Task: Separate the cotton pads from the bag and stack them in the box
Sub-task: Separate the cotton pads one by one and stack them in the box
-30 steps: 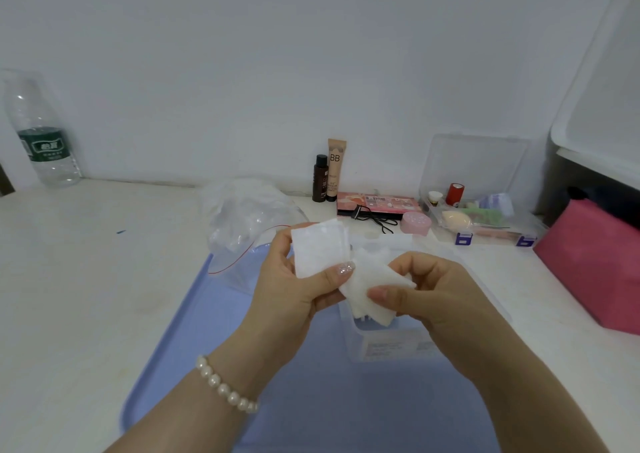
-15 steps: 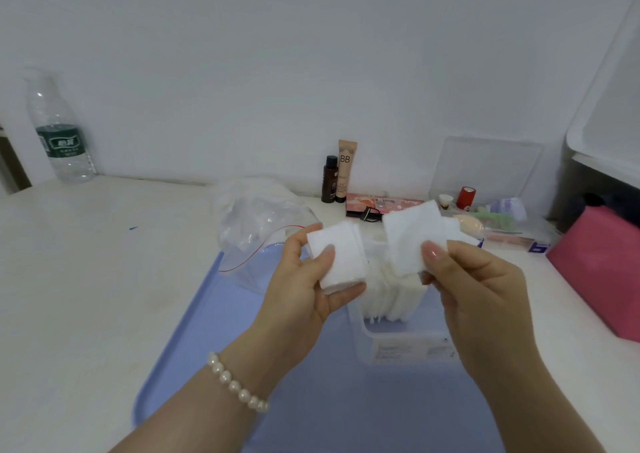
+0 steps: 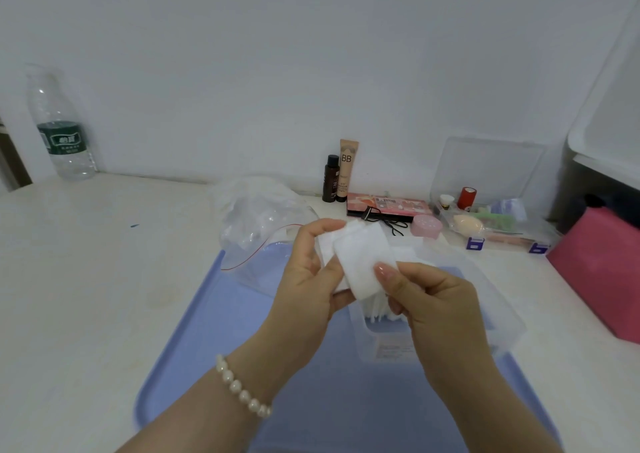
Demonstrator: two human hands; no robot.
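Cotton pads, white soft squares (image 3: 363, 262), sit pinched between your two hands, right above the clear plastic box (image 3: 450, 328). Your left hand (image 3: 311, 279) grips the bunch; your right hand (image 3: 426, 296) pinches one corner, probably to peel it off.

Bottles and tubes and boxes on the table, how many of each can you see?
Bottles: 2, the clear water bottle and the small dark bottle
Tubes: 1, the BB tube
Clear boxes: 2, the cotton pad box and the organizer box
Total: 5
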